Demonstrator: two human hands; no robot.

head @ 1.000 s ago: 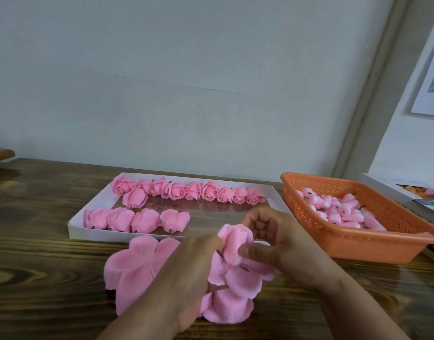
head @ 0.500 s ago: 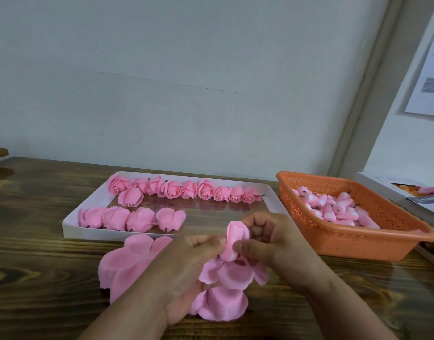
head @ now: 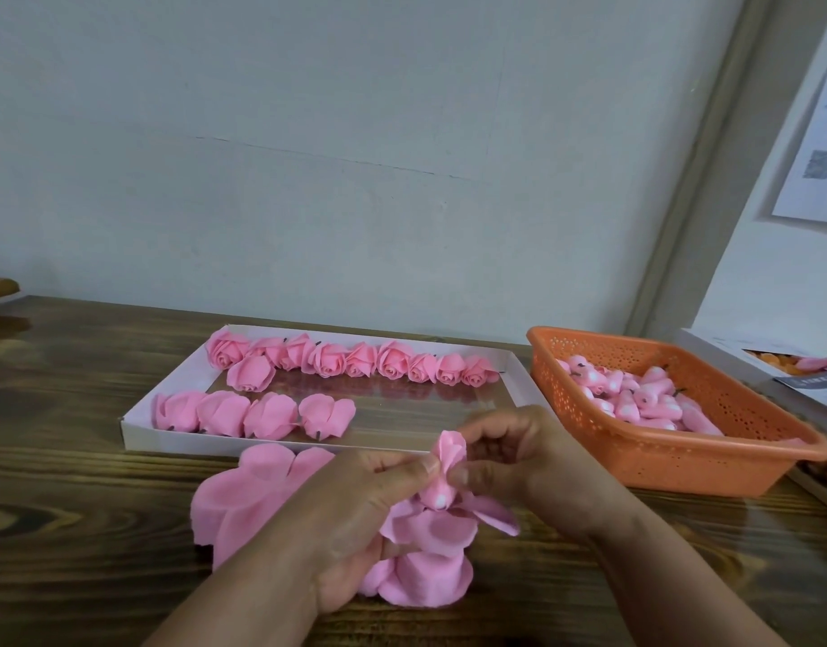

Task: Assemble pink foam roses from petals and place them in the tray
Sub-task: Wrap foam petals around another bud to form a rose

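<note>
Pink foam rose bud [head: 444,469] pinched between a person's two hands above a wooden table [head: 75,530].

The left hand [head: 355,520] grips the bud with thumb and fingers curled round its near side, while the right hand [head: 519,464] pinches it from the other side, its fingers folded over the top; loose petals [head: 430,530] fan out just beneath both hands. Under the left hand lies a stack of flat petal sheets [head: 243,497], and a smaller stack [head: 425,581] sits below the hands. Beyond the hands, a white tray [head: 136,424] holds a far row of finished roses [head: 351,359] and a nearer row of four. Past the right hand stands an orange basket [head: 682,455] of pink buds.
</note>
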